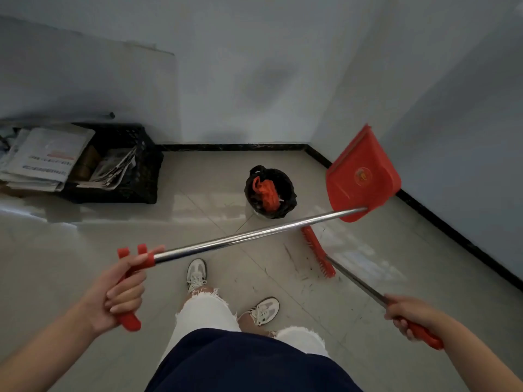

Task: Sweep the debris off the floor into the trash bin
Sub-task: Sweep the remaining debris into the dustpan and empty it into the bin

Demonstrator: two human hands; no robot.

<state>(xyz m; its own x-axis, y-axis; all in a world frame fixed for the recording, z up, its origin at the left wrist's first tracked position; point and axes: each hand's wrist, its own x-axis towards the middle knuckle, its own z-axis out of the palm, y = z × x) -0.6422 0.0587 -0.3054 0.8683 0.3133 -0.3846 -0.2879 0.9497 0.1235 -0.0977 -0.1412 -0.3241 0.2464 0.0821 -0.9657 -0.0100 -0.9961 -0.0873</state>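
My left hand (123,290) grips the red handle of a long-handled red dustpan (363,176). Its steel shaft runs up to the right, and the pan hangs in the air, tilted, just right of the trash bin (270,190). The bin is small, lined with a black bag, and holds orange material. My right hand (410,314) holds the red grip of a broom; the red broom head (318,251) rests on the tiled floor in front of the bin. Small dark specks and scuffs lie on the floor (300,267) around the broom head.
A black plastic crate (141,171) with newspapers stands against the left wall. Walls with a black baseboard (232,147) meet in a corner behind the bin. My feet in white sneakers (196,274) stand near the broom.
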